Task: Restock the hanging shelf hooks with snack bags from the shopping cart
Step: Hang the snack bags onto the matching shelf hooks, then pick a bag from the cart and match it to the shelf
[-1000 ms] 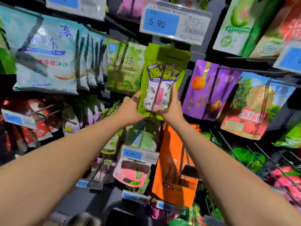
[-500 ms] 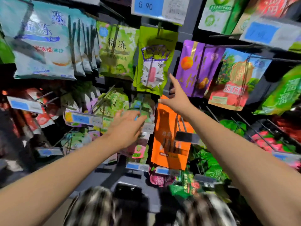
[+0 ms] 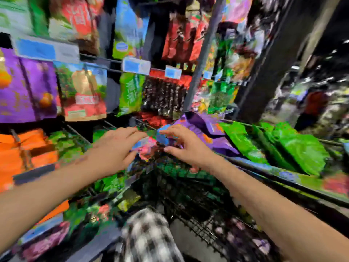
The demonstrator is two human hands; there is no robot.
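The view is heavily blurred. My left hand [image 3: 115, 148] and my right hand [image 3: 184, 146] reach side by side over the near end of the shopping cart [image 3: 273, 173], fingers spread and holding nothing. Purple snack bags [image 3: 204, 127] and bright green snack bags [image 3: 294, 146] lie piled in the cart to the right of my hands. A smeared blue and pink patch [image 3: 151, 144] sits between my fingertips; I cannot tell what it is. On the left the hanging shelf hooks carry a purple bag [image 3: 24, 93], a green and red bag [image 3: 85, 93] and orange bags [image 3: 24, 154].
A grey shelf upright [image 3: 204, 53] rises behind the cart. Blue price tags [image 3: 136, 66] sit on the hook ends. A dark pillar [image 3: 279, 59] stands at the right, with a person in red [image 3: 313, 104] far down the aisle. My checked trousers [image 3: 147, 237] show at the bottom.
Both hands have left the green bag hanging on its hook and swung down and right. The view has turned from the shelf toward the cart, and my hands now hover over its bags.
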